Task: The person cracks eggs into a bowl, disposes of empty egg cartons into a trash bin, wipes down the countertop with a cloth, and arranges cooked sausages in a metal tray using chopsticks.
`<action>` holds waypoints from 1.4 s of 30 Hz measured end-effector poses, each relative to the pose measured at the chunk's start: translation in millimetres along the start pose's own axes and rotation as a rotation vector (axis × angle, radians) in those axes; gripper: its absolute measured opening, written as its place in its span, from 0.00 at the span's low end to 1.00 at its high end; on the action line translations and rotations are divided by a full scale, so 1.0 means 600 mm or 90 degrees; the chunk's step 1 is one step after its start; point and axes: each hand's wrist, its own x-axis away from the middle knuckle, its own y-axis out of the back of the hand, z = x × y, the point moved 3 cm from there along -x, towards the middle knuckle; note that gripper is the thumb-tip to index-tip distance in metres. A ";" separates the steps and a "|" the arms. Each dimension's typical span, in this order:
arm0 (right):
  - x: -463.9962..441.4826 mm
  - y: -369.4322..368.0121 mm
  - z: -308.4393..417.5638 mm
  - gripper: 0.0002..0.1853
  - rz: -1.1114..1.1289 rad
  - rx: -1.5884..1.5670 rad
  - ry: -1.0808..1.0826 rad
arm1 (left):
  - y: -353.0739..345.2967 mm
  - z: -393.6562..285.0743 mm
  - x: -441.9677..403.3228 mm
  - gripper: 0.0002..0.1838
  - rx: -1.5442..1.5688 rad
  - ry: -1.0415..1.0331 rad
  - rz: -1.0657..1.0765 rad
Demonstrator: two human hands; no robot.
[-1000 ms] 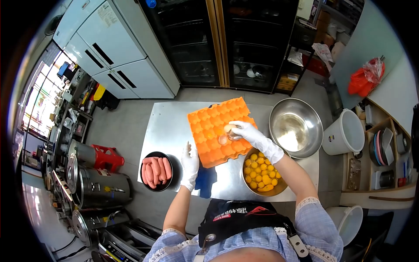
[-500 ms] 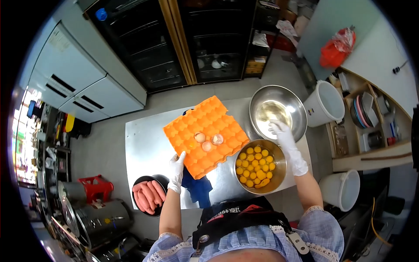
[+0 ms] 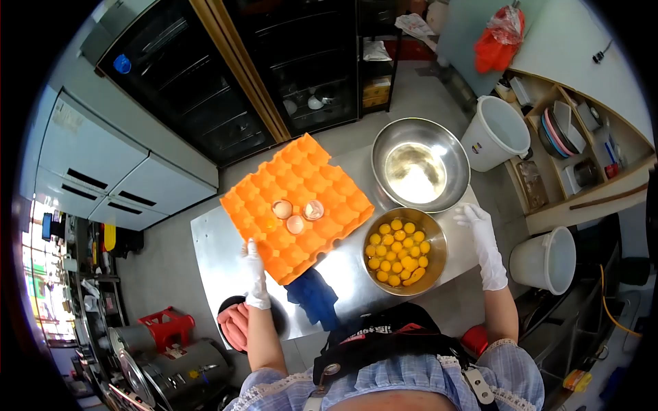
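My left hand (image 3: pixel 253 268), in a white glove, is at the lower-left edge of an orange egg tray (image 3: pixel 327 183). Its fingers are closed on that edge, partly hidden. Several cracked eggshells lie in the tray cups, among them one shell (image 3: pixel 295 225). My right hand (image 3: pixel 474 222), gloved too, is raised with fingers apart, holding nothing, right of the two bowls. A steel bowl (image 3: pixel 441 268) holds many egg yolks (image 3: pixel 397 250). Behind it stands a wider steel basin (image 3: pixel 457 147) with some clear liquid in the bottom.
A dark bowl of pink sausages (image 3: pixel 234 327) is at the table's near-left corner, partly behind my left forearm. A blue cloth (image 3: pixel 312 299) lies by the tray. White buckets (image 3: pixel 490 144) stand on the right, beside a wooden shelf (image 3: pixel 541 216). A glass-door cabinet (image 3: pixel 308 61) is opposite.
My right hand has come out of the wide basin and moved right, toward me. The egg tray and my left hand have shifted a little left. The view has turned slightly.
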 end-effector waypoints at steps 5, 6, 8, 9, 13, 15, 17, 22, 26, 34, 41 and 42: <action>0.044 0.031 0.014 0.17 0.016 -0.061 0.066 | -0.011 -0.211 0.020 0.18 -0.018 -0.051 0.082; 0.058 0.038 0.019 0.17 0.011 -0.084 0.063 | -0.015 -0.239 0.026 0.17 -0.048 -0.075 0.118; 0.083 0.055 0.020 0.15 0.043 -0.108 0.102 | -0.020 -0.273 0.028 0.17 -0.052 -0.086 0.209; 0.096 0.066 0.023 0.15 0.057 -0.115 0.096 | -0.032 -0.288 0.036 0.17 -0.028 -0.071 0.259; 0.161 0.120 0.019 0.23 0.149 -0.246 0.044 | -0.120 -0.405 0.173 0.17 0.092 -0.007 0.491; 0.193 0.171 0.017 0.30 0.195 -0.342 0.007 | -0.190 -0.440 0.263 0.17 0.099 0.001 0.555; 0.215 0.240 0.002 0.34 0.246 -0.445 -0.006 | -0.258 -0.434 0.309 0.16 0.064 -0.002 0.582; 0.288 0.415 -0.003 0.32 0.211 -0.537 -0.012 | -0.452 -0.438 0.457 0.14 0.034 -0.011 0.722; 0.327 0.540 -0.056 0.27 0.154 -0.437 0.021 | -0.592 -0.453 0.600 0.13 0.014 0.015 0.837; 0.428 0.773 -0.137 0.25 -0.026 -0.584 0.080 | -0.870 -0.490 0.877 0.14 -0.131 0.005 1.071; 0.430 0.924 -0.173 0.28 -0.188 -0.750 0.144 | -1.121 -0.509 1.056 0.21 -0.186 -0.018 1.246; 0.429 0.954 -0.170 0.29 -0.223 -0.735 0.160 | -1.158 -0.523 1.091 0.23 -0.180 -0.006 1.285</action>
